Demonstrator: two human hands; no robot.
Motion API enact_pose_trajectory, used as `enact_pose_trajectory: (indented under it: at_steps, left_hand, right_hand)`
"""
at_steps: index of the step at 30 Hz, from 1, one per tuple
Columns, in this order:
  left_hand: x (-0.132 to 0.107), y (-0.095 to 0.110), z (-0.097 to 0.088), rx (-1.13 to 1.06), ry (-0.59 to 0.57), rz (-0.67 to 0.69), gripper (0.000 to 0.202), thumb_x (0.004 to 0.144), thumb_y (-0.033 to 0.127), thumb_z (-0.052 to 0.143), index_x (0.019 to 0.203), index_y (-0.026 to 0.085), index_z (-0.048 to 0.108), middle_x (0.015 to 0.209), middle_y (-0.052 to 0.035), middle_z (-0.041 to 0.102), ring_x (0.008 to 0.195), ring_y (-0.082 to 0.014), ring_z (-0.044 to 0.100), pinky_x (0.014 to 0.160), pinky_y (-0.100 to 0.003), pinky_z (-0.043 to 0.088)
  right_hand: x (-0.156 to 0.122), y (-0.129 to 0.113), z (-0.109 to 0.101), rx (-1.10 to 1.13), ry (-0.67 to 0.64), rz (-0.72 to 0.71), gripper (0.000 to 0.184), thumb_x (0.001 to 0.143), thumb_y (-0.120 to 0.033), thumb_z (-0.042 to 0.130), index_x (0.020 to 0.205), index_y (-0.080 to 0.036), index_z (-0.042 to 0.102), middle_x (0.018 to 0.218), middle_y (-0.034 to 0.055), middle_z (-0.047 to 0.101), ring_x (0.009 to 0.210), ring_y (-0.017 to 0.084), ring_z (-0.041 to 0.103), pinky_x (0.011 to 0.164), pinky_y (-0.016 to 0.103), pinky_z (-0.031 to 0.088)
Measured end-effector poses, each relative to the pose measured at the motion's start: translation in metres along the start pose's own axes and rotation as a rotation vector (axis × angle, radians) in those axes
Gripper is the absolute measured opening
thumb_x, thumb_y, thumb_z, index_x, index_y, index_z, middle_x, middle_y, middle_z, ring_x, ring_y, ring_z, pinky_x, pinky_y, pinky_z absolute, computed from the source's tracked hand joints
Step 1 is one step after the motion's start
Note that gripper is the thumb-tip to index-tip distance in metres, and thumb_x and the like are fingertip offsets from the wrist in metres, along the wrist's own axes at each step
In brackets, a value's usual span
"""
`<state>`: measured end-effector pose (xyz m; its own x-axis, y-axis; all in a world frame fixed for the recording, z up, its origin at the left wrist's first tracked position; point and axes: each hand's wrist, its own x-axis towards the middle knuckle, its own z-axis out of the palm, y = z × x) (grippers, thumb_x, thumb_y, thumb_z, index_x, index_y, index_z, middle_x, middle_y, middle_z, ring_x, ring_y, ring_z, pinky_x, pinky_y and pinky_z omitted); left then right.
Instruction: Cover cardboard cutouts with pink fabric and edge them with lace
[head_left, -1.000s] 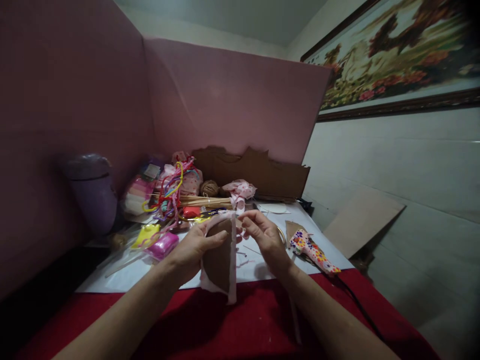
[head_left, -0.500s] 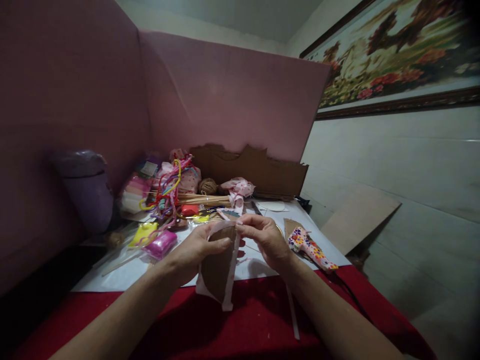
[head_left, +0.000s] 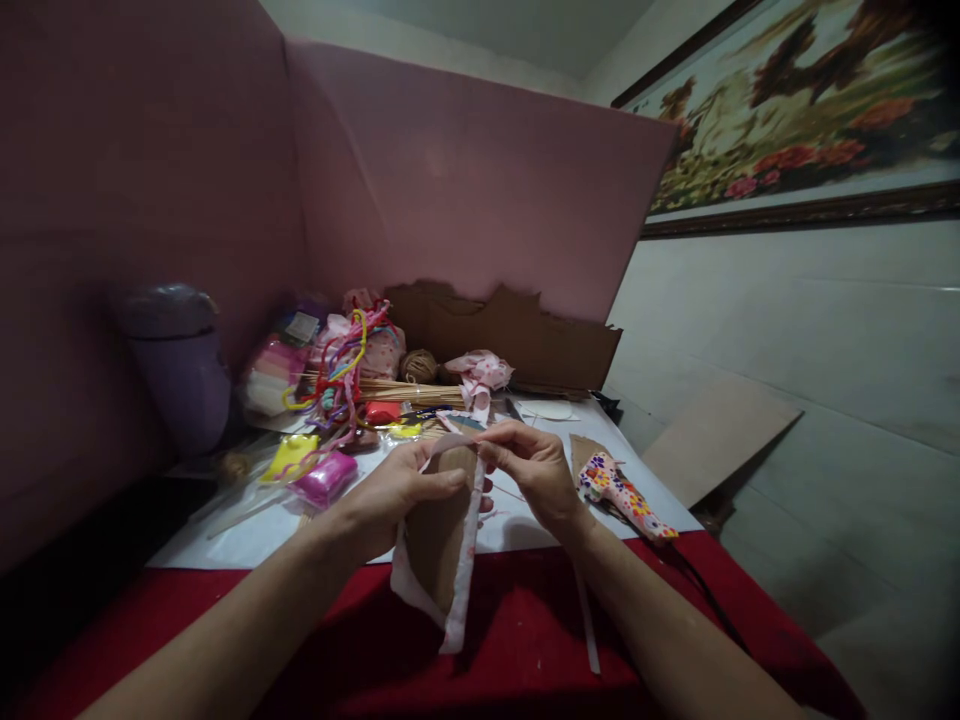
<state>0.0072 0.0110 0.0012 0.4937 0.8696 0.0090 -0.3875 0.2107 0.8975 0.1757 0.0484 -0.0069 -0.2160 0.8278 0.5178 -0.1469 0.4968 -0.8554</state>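
My left hand (head_left: pixel 386 495) grips a brown cardboard cone (head_left: pixel 439 535) held upright over the red tablecloth, thumb lying across its front. A pale pink dotted fabric strip (head_left: pixel 463 575) runs along the cone's right edge and over its top. My right hand (head_left: pixel 529 470) pinches the strip at the cone's top rim. A thin loose strip (head_left: pixel 589 625) lies on the cloth below my right wrist.
A flower-patterned glue gun (head_left: pixel 622 497) with a black cord lies at the right on white paper (head_left: pixel 247 535). Behind are bamboo skewers (head_left: pixel 409 392), a twine ball (head_left: pixel 418 367), coloured pipe cleaners (head_left: pixel 341 375), clay packs (head_left: pixel 322 478), cut cardboard (head_left: pixel 517 335), a purple bin (head_left: pixel 176 365) and pink partition boards.
The cone has tilted and sunk slightly toward me. My right hand moved left onto the cone's top and now pinches the fabric there.
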Motion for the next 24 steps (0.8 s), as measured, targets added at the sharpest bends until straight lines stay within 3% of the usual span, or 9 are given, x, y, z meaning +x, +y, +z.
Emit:
enact_pose_trajectory:
  at_steps: [4, 8, 12, 16, 20, 24]
  left_hand:
    - [0.000, -0.001, -0.002, -0.016, -0.014, 0.000, 0.050, 0.069, 0.016, 0.070, 0.117, 0.021, 0.059, 0.086, -0.0077, 0.070, 0.075, -0.0211, 0.068, 0.067, -0.029, 0.051]
    - [0.000, 0.001, -0.001, -0.014, 0.014, 0.004, 0.051, 0.067, 0.018, 0.072, 0.116, 0.020, 0.058, 0.086, -0.0089, 0.071, 0.074, -0.0232, 0.068, 0.063, -0.029, 0.051]
    - [-0.001, 0.002, 0.001, -0.002, 0.030, 0.022, 0.049, 0.067, 0.019, 0.072, 0.114, 0.020, 0.059, 0.088, -0.0099, 0.071, 0.074, -0.0239, 0.068, 0.062, -0.030, 0.052]
    - [-0.001, 0.000, 0.003, 0.014, 0.030, 0.064, 0.046, 0.066, 0.018, 0.072, 0.111, 0.019, 0.060, 0.088, -0.0095, 0.070, 0.071, -0.0213, 0.068, 0.064, -0.029, 0.052]
    - [-0.002, -0.001, 0.004, 0.021, 0.020, 0.100, 0.040, 0.068, 0.018, 0.071, 0.107, 0.019, 0.063, 0.087, -0.0082, 0.070, 0.072, -0.0198, 0.067, 0.068, -0.030, 0.051]
    - [-0.002, 0.001, 0.005, 0.025, 0.036, 0.097, 0.037, 0.067, 0.019, 0.072, 0.102, 0.019, 0.064, 0.086, -0.0072, 0.069, 0.071, -0.0197, 0.067, 0.068, -0.031, 0.051]
  right_hand:
    - [-0.002, 0.001, -0.003, -0.142, -0.053, -0.136, 0.010, 0.078, -0.026, 0.064, 0.082, -0.020, 0.071, 0.075, 0.0028, 0.061, 0.065, 0.014, 0.054, 0.058, 0.027, 0.045]
    - [-0.003, 0.003, -0.010, -0.391, -0.162, -0.372, 0.022, 0.086, -0.018, 0.052, 0.101, -0.023, 0.067, 0.091, 0.0064, 0.061, 0.082, 0.017, 0.058, 0.069, 0.031, 0.048]
    - [-0.001, 0.005, -0.017, -0.619, -0.242, -0.605, 0.036, 0.088, -0.011, 0.041, 0.115, -0.024, 0.061, 0.099, 0.0094, 0.061, 0.090, 0.019, 0.057, 0.075, 0.034, 0.049]
    - [0.002, 0.005, -0.022, -0.744, -0.253, -0.763, 0.045, 0.087, -0.007, 0.040, 0.123, -0.028, 0.055, 0.099, 0.0085, 0.063, 0.090, 0.019, 0.056, 0.078, 0.038, 0.048]
    - [0.002, 0.003, -0.024, -0.791, -0.229, -0.833, 0.047, 0.084, -0.006, 0.045, 0.124, -0.028, 0.054, 0.095, 0.0077, 0.064, 0.086, 0.020, 0.056, 0.077, 0.039, 0.048]
    - [0.000, 0.002, -0.022, -0.731, -0.170, -0.779, 0.044, 0.084, -0.008, 0.045, 0.121, -0.030, 0.057, 0.095, 0.0074, 0.063, 0.086, 0.019, 0.057, 0.075, 0.036, 0.049]
